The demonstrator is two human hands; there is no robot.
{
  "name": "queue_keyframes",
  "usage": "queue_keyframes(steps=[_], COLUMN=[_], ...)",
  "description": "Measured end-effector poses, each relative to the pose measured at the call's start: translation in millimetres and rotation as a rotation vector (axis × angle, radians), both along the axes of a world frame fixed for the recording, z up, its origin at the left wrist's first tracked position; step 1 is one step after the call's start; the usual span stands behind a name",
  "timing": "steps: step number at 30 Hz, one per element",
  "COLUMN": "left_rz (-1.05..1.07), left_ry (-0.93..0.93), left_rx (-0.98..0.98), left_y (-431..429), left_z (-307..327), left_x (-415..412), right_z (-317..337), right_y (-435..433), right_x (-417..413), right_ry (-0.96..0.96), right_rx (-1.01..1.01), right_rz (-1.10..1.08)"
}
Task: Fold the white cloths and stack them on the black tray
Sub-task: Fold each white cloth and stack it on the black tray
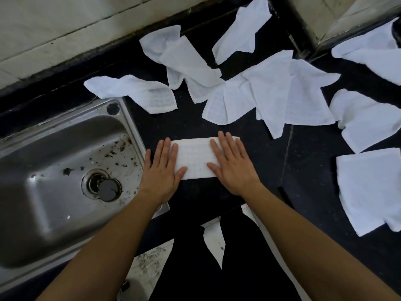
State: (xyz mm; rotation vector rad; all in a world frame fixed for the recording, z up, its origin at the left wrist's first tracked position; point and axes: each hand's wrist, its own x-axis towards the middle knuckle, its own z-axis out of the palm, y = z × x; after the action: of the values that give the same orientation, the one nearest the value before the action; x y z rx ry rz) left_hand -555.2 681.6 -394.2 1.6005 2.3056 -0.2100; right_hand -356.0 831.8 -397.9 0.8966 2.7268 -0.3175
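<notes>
A white cloth (195, 158), folded into a narrow strip, is laid on the black table (267, 170) near the sink (65, 135). It is pressed flat by the left hand (161, 170) on its left end and the right hand (232, 166) on its right end, fingers straight, nothing gripped. The cloth is judged light, soft and limp; it is best pinched at the corners of one short end. Other cloths (271, 94) are scattered unfolded beyond. The black tray cannot be made out.
</notes>
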Motion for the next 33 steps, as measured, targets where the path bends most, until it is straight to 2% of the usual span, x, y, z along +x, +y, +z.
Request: queue_keyframes(steps=[8, 11, 14, 18, 22, 25, 28, 33], left_rz=[0.021, 0.031, 0.032, 0.021, 0.013, 0.001, -0.145, -0.269], left_ry=[-0.016, -0.022, -0.04, -0.06, -0.069, -0.05, -0.043, -0.099], left_rx=[-0.017, -0.019, -0.039, -0.051, -0.041, 0.058, 0.135, -0.029], left_y=[2, 2, 3, 5, 5, 3, 13, 38], left_z=[3, 2, 5, 8, 7, 13, 22, 25], left_x=[1, 0, 1, 0, 0, 6, 14, 20], right_z=[7, 16, 32, 43, 49, 53, 55, 56], right_y=[12, 7, 5, 7, 10, 11, 19, 28], right_x=[25, 25, 23, 10, -2, -5, -4, 1], right_ry=[0.024, 0.152, 0.287, 0.195, 0.202, 0.231, 0.308, 0.507], right_rx=[-0.045, -0.137, -0.094, -0.226, -0.337, -0.456, -0.607, -1.098], right_rz=[-0.082, -0.308, -0.553, -0.732, -0.841, -0.909, -1.017, -1.278])
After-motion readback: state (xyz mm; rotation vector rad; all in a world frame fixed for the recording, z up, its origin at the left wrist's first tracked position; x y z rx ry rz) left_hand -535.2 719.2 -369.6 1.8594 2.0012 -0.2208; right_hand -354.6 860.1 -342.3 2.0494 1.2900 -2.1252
